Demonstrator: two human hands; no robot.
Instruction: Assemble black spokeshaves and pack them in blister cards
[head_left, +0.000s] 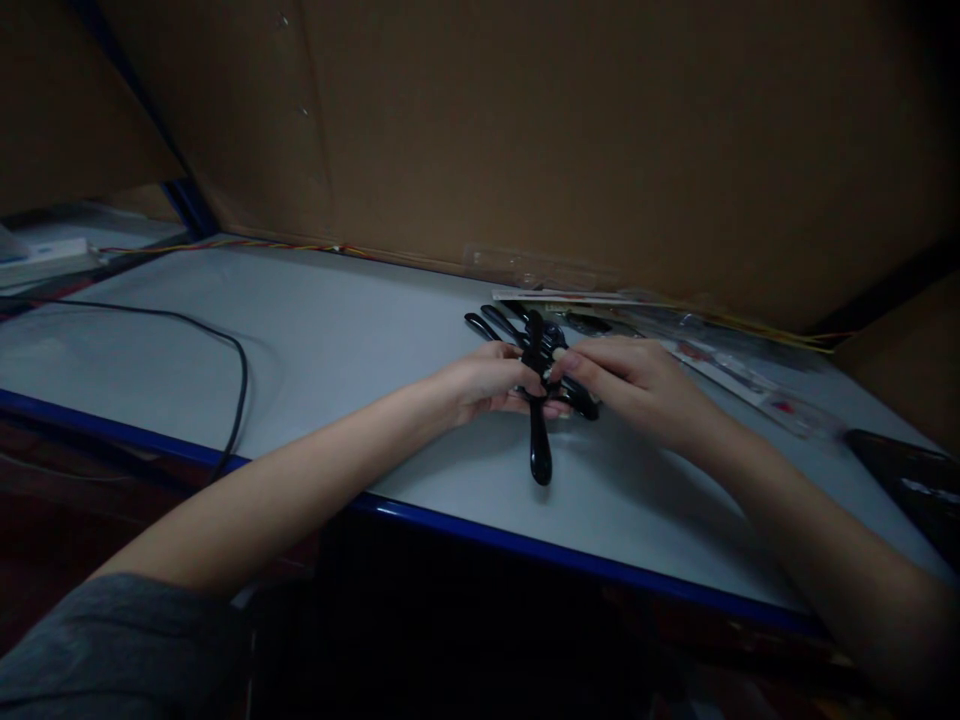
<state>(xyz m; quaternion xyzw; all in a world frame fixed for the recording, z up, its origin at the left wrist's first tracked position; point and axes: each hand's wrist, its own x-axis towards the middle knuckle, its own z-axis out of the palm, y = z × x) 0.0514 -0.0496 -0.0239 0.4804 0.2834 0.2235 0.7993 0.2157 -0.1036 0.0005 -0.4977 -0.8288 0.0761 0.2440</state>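
Note:
Both hands meet over a cluster of glossy black plastic pieces on a pale grey table. My left hand curls around the pieces from the left. From the right, my right hand pinches them, thumb tip against the black plastic. One long black handle-like piece points toward me out of the bunch. Several more black prongs fan out behind the hands. What exactly the pieces are is hard to make out in the dim light.
Clear plastic packaging with printed cards lies at the back right. A black cable loops over the table's blue front edge at left. Brown cardboard walls the back. A dark flat object sits at far right.

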